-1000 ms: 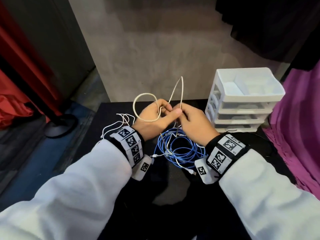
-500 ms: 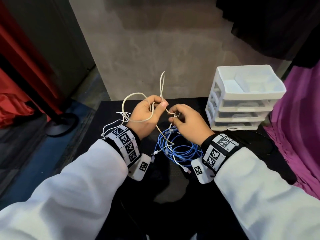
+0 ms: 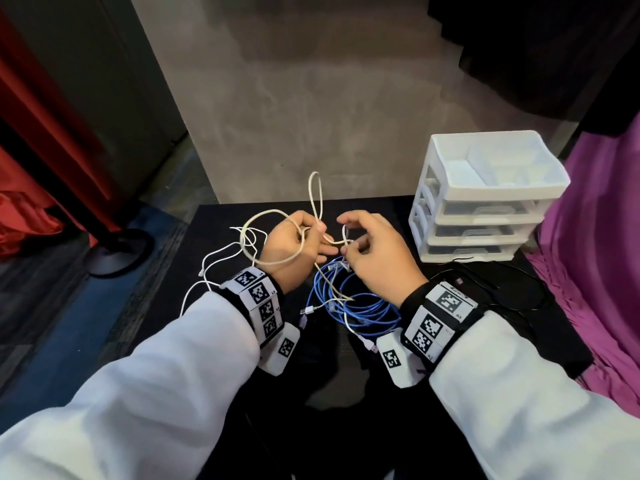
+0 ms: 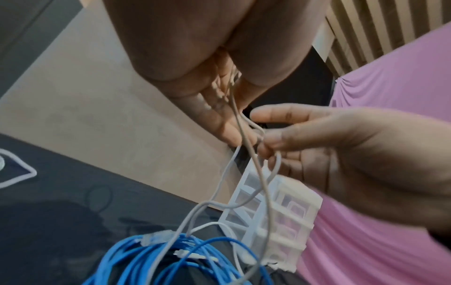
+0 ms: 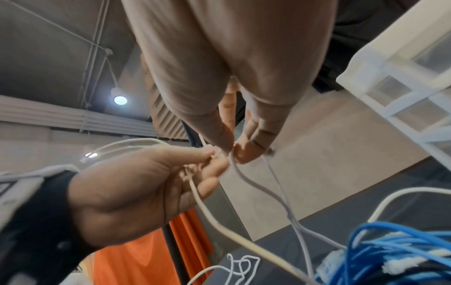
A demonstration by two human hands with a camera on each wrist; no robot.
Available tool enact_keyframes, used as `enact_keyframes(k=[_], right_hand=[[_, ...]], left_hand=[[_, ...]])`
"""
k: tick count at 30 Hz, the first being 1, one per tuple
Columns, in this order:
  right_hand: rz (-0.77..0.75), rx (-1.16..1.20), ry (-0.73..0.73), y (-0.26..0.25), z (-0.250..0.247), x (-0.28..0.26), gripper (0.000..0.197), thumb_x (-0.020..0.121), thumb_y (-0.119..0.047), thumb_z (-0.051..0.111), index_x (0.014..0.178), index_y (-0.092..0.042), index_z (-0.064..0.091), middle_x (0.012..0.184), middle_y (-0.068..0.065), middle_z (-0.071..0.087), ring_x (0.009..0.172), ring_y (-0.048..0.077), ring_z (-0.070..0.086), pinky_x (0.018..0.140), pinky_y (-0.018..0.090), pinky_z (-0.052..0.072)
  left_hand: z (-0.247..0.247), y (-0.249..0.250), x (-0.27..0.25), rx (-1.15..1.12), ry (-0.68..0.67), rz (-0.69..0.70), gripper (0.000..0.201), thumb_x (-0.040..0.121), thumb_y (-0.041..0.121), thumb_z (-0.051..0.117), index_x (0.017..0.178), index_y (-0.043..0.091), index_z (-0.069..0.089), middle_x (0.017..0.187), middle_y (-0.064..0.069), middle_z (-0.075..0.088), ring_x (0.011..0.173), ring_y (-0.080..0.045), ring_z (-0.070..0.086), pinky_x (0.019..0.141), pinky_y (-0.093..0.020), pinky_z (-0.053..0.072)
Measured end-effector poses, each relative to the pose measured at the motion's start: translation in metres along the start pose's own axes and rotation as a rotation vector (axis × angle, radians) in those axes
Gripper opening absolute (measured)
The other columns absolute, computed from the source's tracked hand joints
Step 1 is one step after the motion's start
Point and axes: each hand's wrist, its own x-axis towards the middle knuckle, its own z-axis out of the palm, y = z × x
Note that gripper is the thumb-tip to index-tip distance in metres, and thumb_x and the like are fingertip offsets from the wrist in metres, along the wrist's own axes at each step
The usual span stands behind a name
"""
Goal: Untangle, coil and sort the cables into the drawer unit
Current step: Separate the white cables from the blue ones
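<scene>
Head view: left hand point(image 3: 294, 242) gripping the cream cable point(image 3: 316, 195) loops, right hand point(image 3: 374, 251) pinching its crossing; easing slack gently, clear of the blue cable point(image 3: 360, 303).

- The right hand point(image 5: 234, 81) fills the top centre, its fingers point(image 5: 219, 135) reaching down and pinching a pale cream cable point(image 5: 246, 181) at their tips.
- The left hand point(image 5: 136, 189) comes in from 9 o'clock, wearing a black wrist strap point(image 5: 41, 216); its fingertips meet the right hand's and also hold the cream cable.
- From the pinch, the cream cable runs down toward 5 o'clock, with another length crossing the left palm.
- A coil of blue cable point(image 5: 395, 248) lies at 4 o'clock on a dark table point(image 5: 341, 216).
- A white drawer unit point(image 5: 400, 77) stands at 2 o'clock.
- A thin white cable point(image 5: 234, 268) tangles at 6 o'clock.
- Orange cloth point(image 5: 136, 254) hangs at 7 o'clock.
- A round ceiling lamp point(image 5: 120, 100) glows at 10 o'clock.
</scene>
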Motion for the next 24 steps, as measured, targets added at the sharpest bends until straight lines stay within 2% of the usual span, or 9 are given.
enact_keyframes(k=[3, 6, 8, 10, 12, 16, 20, 22, 24], right_hand=[[0.058, -0.07, 0.049, 0.016, -0.003, -0.003, 0.049, 0.089, 0.002, 0.068, 0.13, -0.024, 0.063, 0.115, -0.005, 0.054, 0.069, 0.003, 0.06, 0.072, 0.007, 0.046], [0.153, -0.137, 0.022, 0.036, -0.004, -0.006, 0.041, 0.088, 0.0, 0.07, 0.122, -0.024, 0.066, 0.111, 0.0, 0.058, 0.076, 0.004, 0.056, 0.074, 0.008, 0.044], [0.193, -0.11, 0.001, 0.045, -0.003, -0.008, 0.038, 0.086, -0.001, 0.071, 0.116, -0.025, 0.067, 0.104, 0.0, 0.062, 0.077, 0.005, 0.054, 0.079, 0.023, 0.051], [0.214, -0.093, 0.006, 0.053, -0.005, -0.009, 0.038, 0.086, 0.0, 0.07, 0.113, -0.026, 0.067, 0.101, 0.0, 0.065, 0.075, 0.009, 0.055, 0.082, 0.035, 0.055], [0.22, -0.102, 0.014, 0.059, -0.009, -0.01, 0.039, 0.085, 0.0, 0.069, 0.111, -0.028, 0.066, 0.099, -0.001, 0.064, 0.074, 0.01, 0.055, 0.083, 0.037, 0.056], [0.222, -0.1, 0.015, 0.069, -0.016, -0.012, 0.039, 0.087, 0.0, 0.068, 0.108, -0.034, 0.065, 0.101, -0.001, 0.064, 0.076, 0.011, 0.056, 0.082, 0.033, 0.054], [0.216, -0.093, 0.01, 0.072, -0.017, -0.011, 0.039, 0.088, 0.0, 0.068, 0.109, -0.033, 0.065, 0.102, 0.0, 0.063, 0.079, 0.013, 0.057, 0.083, 0.032, 0.054], [0.192, -0.09, 0.012, 0.072, -0.013, -0.01, 0.039, 0.087, 0.002, 0.066, 0.109, -0.03, 0.066, 0.098, -0.001, 0.063, 0.076, 0.011, 0.056, 0.081, 0.032, 0.054], [0.188, -0.094, 0.005, 0.071, -0.009, -0.01, 0.039, 0.087, 0.004, 0.064, 0.109, -0.028, 0.066, 0.096, -0.003, 0.061, 0.071, 0.01, 0.054, 0.079, 0.031, 0.053]], left_hand=[[0.0, 0.01, 0.001, -0.276, 0.042, -0.013, 0.01, 0.106, 0.016, 0.053, 0.1, 0.008, 0.055, 0.085, -0.008, 0.073, 0.075, -0.017, 0.076, 0.068, -0.029, 0.062], [-0.006, 0.021, 0.007, -0.368, 0.08, 0.008, 0.011, 0.107, 0.016, 0.05, 0.1, 0.009, 0.054, 0.082, -0.003, 0.071, 0.072, -0.014, 0.075, 0.069, -0.03, 0.063], [-0.015, 0.028, 0.012, -0.342, 0.12, 0.014, 0.01, 0.107, 0.016, 0.05, 0.101, 0.01, 0.053, 0.079, -0.002, 0.067, 0.063, -0.011, 0.07, 0.061, -0.027, 0.062], [-0.031, 0.036, 0.021, -0.276, 0.177, 0.048, 0.009, 0.108, 0.015, 0.047, 0.101, 0.011, 0.053, 0.075, 0.0, 0.059, 0.049, -0.005, 0.055, 0.044, -0.02, 0.049], [-0.057, 0.046, 0.03, -0.19, 0.201, 0.093, 0.013, 0.107, 0.015, 0.046, 0.098, 0.015, 0.055, 0.073, 0.003, 0.054, 0.045, -0.004, 0.041, 0.038, -0.018, 0.033], [-0.112, 0.083, 0.041, -0.083, 0.239, 0.184, 0.015, 0.107, 0.019, 0.047, 0.096, 0.02, 0.057, 0.072, 0.005, 0.053, 0.045, -0.004, 0.036, 0.039, -0.018, 0.028], [-0.16, 0.111, 0.051, -0.088, 0.296, 0.284, 0.014, 0.106, 0.022, 0.048, 0.095, 0.022, 0.057, 0.073, 0.006, 0.056, 0.049, -0.005, 0.041, 0.043, -0.019, 0.034], [-0.172, 0.102, 0.055, -0.101, 0.304, 0.298, 0.011, 0.106, 0.022, 0.05, 0.097, 0.02, 0.057, 0.075, 0.004, 0.058, 0.052, -0.007, 0.047, 0.048, -0.022, 0.043], [-0.17, 0.072, 0.055, 0.015, 0.3, 0.265, 0.008, 0.106, 0.018, 0.051, 0.103, 0.015, 0.057, 0.077, 0.001, 0.061, 0.054, -0.006, 0.057, 0.054, -0.024, 0.053]])
